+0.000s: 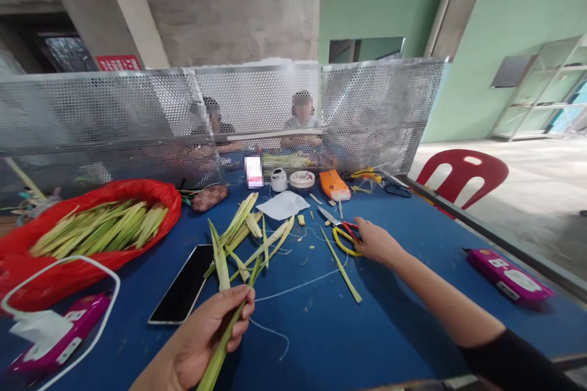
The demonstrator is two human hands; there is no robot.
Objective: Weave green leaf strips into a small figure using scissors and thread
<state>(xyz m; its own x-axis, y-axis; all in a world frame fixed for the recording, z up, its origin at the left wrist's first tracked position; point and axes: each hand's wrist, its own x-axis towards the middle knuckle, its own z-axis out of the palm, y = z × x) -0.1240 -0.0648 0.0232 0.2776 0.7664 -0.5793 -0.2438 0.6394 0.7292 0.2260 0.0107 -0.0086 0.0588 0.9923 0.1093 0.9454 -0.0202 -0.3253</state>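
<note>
My left hand (215, 324) is closed around a bundle of long green leaf strips (222, 351), which look like plant husks. A white thread (298, 285) runs from beside that hand across the table. My right hand (373, 241), farther off to the right, has its fingers on the handles of a pair of scissors (345, 233) with red and yellow grips. The blades lie close to the tabletop, pointing away to the left. Loose pale husk pieces (243, 223) lie beyond my left hand, and a single green strip (343, 275) lies between the hands.
A red plastic bag (172, 195) of leaf strips stands at left. Near it lie a black-screened phone (183, 287) and a purple power bank (68, 330) with a white cable. Tape (302, 179), an orange packet (334, 184) and a perforated metal screen (261, 98) are at the back; people sit behind it.
</note>
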